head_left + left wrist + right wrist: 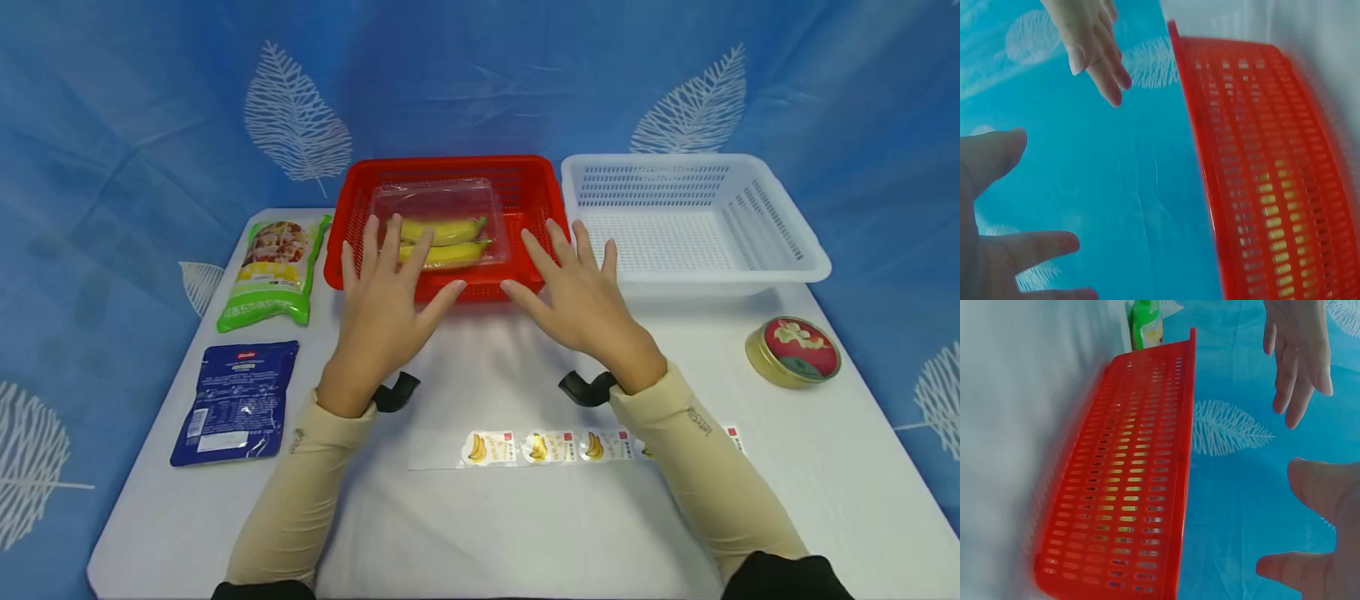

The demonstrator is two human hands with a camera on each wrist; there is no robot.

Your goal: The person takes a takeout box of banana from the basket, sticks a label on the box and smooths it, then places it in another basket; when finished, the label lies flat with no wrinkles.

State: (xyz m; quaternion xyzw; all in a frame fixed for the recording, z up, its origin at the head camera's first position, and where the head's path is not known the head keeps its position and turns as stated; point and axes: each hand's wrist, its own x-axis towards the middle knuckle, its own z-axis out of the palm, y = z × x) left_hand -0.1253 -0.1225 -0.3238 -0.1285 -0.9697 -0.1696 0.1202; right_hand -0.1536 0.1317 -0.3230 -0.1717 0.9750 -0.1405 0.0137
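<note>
Both hands hover with fingers spread, palms down, holding nothing. My left hand (382, 312) overlaps the front left of a red plastic basket (351, 208) in the head view, and my right hand (581, 304) overlaps its front right corner. Inside the basket lies a clear plastic clamshell box (442, 200) with two yellow bananas (450, 252) in it; the left fingers hide part of them. Each wrist view shows the basket's slotted side, with yellow showing through, and the fingers above its rim level, apart from it.
A white basket (690, 275) stands right of the red one. Left are a green food bag (262, 304) and a blue pouch (240, 400). A round tin (795, 352) sits at right. A strip of banana stickers (551, 447) lies in front, partly under the right forearm.
</note>
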